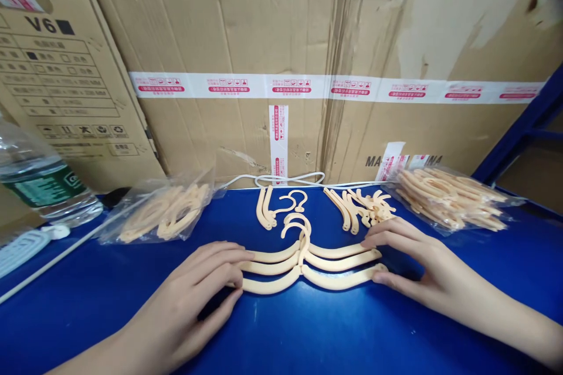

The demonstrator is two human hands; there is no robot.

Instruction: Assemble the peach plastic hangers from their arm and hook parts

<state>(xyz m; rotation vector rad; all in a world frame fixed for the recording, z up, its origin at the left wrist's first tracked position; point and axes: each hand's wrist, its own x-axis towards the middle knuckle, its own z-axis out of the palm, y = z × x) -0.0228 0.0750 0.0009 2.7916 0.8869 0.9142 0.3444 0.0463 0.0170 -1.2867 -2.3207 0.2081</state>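
Note:
Three cream plastic hangers [272,285] lie nested one behind another on the blue tabletop, their hooks overlapping and pointing away from me. My left hand [193,287] grips their left arm ends, the fingers along the back and the thumb at the front. At the opposite ends my right hand [422,263] pinches the arms between thumb and fingertips. Just beyond are loose hooks [288,202] and a pair of loose hanger arms [265,208]. A pile of small cream hanger parts [373,205] lies behind my right fingers, with more loose arms beside it.
Clear bags of cream hanger parts lie at the left [165,214] and right [444,196]. A water bottle [48,181] stands far left, by a pale blue object [21,252]. A white cable [57,255] crosses the table [308,340]. Large cardboard boxes [220,135] wall the back.

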